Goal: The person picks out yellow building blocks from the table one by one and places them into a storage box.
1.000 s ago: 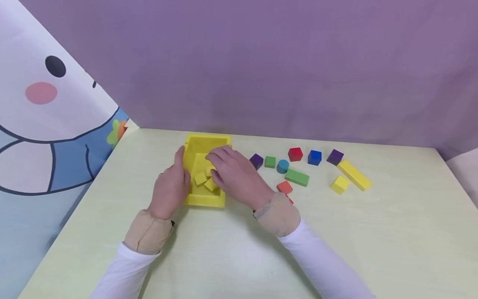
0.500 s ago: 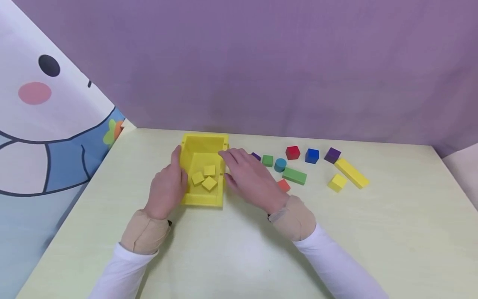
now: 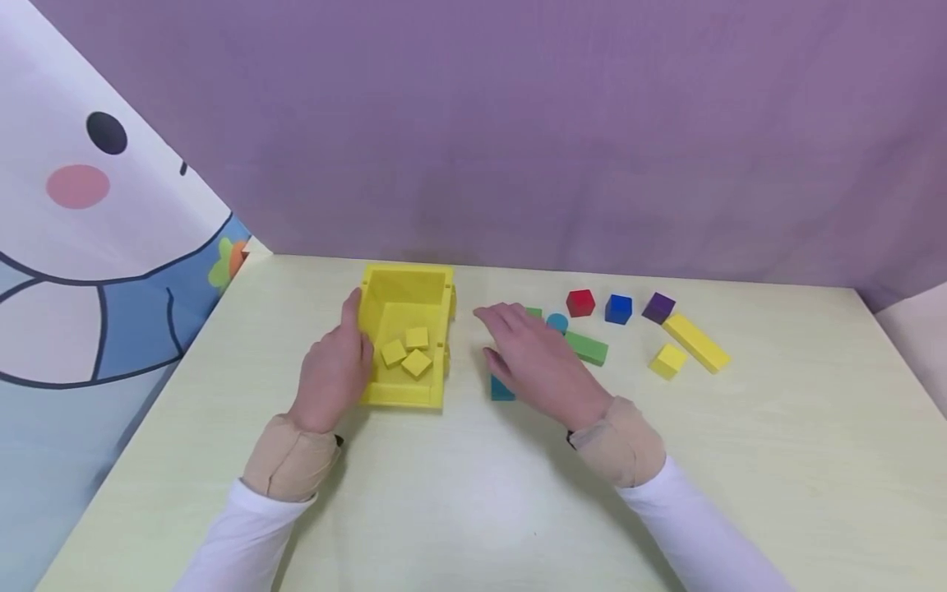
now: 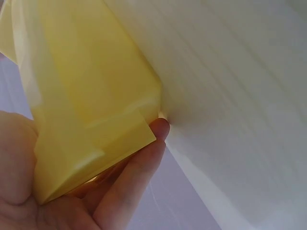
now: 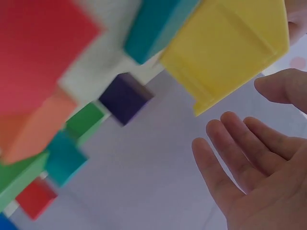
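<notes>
My left hand grips the left wall of a yellow plastic box. In the left wrist view, fingers curl round the box's edge. Three small yellow blocks lie loose on the box floor. My right hand hovers to the right of the box, fingers extended and holding nothing. A teal block shows partly from under it. The right wrist view shows the spread fingers, a dark purple block and a large, blurred red block.
Right of my right hand lie a green bar, a red cube, a blue cube, a purple cube, a yellow cube and a yellow bar. A purple cloth rises behind the pale table.
My right hand has drawn out of the box and moved right over the blocks. The three yellow blocks in the box are uncovered. My left hand keeps its grip on the box.
</notes>
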Action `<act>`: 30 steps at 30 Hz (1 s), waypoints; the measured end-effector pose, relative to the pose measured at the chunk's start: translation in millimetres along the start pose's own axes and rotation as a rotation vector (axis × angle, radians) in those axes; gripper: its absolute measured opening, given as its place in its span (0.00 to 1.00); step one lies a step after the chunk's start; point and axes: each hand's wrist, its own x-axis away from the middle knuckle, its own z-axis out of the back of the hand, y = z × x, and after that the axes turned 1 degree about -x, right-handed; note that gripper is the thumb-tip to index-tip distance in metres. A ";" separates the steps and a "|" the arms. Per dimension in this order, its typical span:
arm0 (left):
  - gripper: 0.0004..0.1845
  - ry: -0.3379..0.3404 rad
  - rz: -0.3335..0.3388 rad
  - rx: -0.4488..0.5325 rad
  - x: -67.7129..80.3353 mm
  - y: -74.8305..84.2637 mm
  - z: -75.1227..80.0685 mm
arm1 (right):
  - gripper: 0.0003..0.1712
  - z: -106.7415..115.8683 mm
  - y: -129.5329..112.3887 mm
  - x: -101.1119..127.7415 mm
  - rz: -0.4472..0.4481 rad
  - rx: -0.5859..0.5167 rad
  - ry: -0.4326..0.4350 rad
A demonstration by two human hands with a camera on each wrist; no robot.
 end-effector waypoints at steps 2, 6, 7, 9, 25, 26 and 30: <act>0.30 -0.004 -0.001 0.000 -0.5 0.1 -0.4 | 0.29 1.1 5.6 5.4 -0.025 0.000 -0.014; 0.31 -0.010 0.004 -0.002 -1.0 0.1 0.0 | 0.31 2.9 16.5 14.8 -0.053 -0.002 -0.030; 0.31 -0.012 0.006 -0.002 -1.0 0.2 0.4 | 0.31 3.0 19.0 16.7 -0.055 0.001 -0.029; 0.31 -0.018 0.013 -0.001 -0.8 0.4 1.2 | 0.31 3.2 23.3 20.3 -0.054 0.010 -0.023; 0.31 -0.022 0.020 0.001 -0.4 -1.8 0.2 | 0.32 11.5 45.8 45.9 -0.105 0.044 -0.013; 0.31 -0.023 0.019 0.002 -0.8 -1.7 -0.4 | 0.32 12.1 47.5 48.7 -0.110 0.045 -0.014; 0.31 -0.024 0.019 -0.003 -2.1 -1.7 -1.8 | 0.33 13.9 55.3 59.2 -0.119 0.057 -0.012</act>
